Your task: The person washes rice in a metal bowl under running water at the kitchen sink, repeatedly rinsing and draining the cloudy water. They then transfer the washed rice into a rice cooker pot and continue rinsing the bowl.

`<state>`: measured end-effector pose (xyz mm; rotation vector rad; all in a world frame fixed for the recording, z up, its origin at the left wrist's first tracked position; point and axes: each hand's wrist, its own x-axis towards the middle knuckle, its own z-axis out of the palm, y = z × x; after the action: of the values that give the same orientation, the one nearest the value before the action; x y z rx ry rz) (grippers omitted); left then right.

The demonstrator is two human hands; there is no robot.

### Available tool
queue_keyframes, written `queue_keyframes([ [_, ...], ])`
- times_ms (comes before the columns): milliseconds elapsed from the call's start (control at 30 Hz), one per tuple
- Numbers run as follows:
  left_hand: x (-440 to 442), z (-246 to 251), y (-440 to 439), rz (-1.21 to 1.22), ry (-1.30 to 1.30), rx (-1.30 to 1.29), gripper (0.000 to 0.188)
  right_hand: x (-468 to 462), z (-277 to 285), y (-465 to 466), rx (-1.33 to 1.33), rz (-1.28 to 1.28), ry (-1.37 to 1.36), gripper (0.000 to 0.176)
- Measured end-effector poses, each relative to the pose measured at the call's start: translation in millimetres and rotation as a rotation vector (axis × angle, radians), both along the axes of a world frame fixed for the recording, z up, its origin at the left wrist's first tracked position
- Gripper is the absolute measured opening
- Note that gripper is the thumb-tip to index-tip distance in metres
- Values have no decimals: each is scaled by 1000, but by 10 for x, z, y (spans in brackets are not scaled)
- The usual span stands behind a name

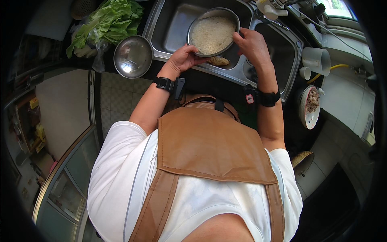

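Both hands support a round metal bowl [190,37] over the larger basin of a stainless steel double sink [172,27]. White rice grains [213,33] fill much of the bowl. My left hand [186,58] grips its near left rim, with the thumb on top and fingers underneath. On the right side, my right hand [251,45] pinches the rim between thumb and fingers. Just below the bowl, a brown, knobbly piece [219,61], perhaps ginger root, lies in the basin, partly hidden by the bowl.
Left of the sink sit an upturned-looking metal bowl [133,57] and leafy green lettuce [108,27] in a plastic bag. The faucet [272,9] is at the far right. A translucent jug [316,60], a small white cup [304,73] and a dish of meat pieces [311,106] stand right.
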<state>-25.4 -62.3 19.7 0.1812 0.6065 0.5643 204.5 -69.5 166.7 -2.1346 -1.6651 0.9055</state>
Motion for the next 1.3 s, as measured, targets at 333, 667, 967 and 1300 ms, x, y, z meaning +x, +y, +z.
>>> queue_keyframes([
  [333,8,-58,6,-17,-1,-8,50,21,-34,-11,2,-10,6,37],
  [667,68,-2,-18,-32,165,101,58,193,-185,-149,-19,-48,90,34],
  [967,640,498,-119,-200,496,459,76,1084,-823,-936,-264,-423,634,22],
  [1300,984,386,-347,-325,528,458,79,1404,-1106,-1392,-258,-489,745,26],
])
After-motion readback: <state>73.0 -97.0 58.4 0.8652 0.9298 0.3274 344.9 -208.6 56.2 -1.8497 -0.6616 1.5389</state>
